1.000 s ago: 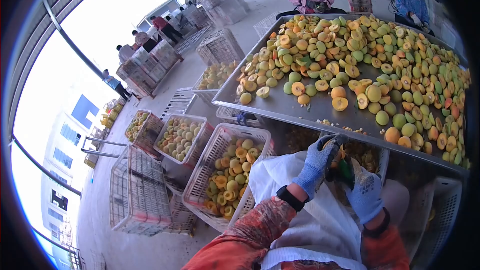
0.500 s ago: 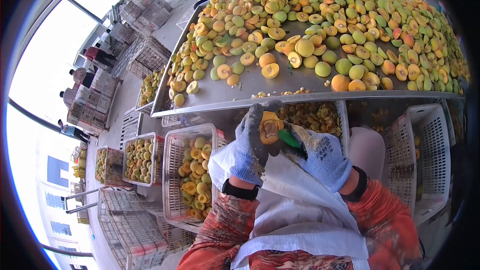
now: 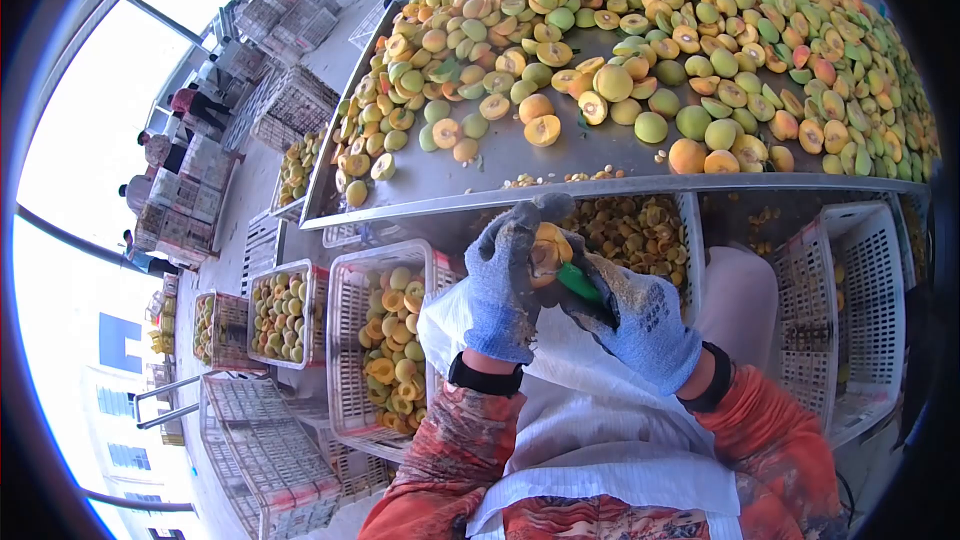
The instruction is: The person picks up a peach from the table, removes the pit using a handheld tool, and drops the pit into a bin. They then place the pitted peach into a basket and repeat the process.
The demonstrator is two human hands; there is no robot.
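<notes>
**Green-handled tool (image 3: pixel 578 282) slants toward a cut orange-yellow fruit (image 3: pixel 547 252)**

The fruit lies just beyond the upper-left end of the tool's handle, whose long axis runs diagonally from the right palm up toward the cut face. The tip is hidden, so contact cannot be confirmed. The left hand (image 3: pixel 503 290), in a pale-blue knit glove with a dark, grimy coating, is closed around the fruit, its grip curled along the outer and far side. The right hand (image 3: pixel 640 325), gloved alike, is closed on the handle, the grip wrapped about its smooth green surface. The left is nearer the fruit; the right has the tool.

Both hands are held in front of the near edge of a brushed grey metal counter (image 3: pixel 510 151) with a raised rim. Rounded green, yellow and orange fruit halves (image 3: pixel 690 38) heap over it, some showing moist, flat faces and rough brown centres. Left of the left hand stands a slotted, off-white plastic crate (image 3: pixel 342 325) of similar fruit. Beneath the coarse-knit gloves, a creased white cloth apron (image 3: pixel 590 415) covers the lap.
</notes>
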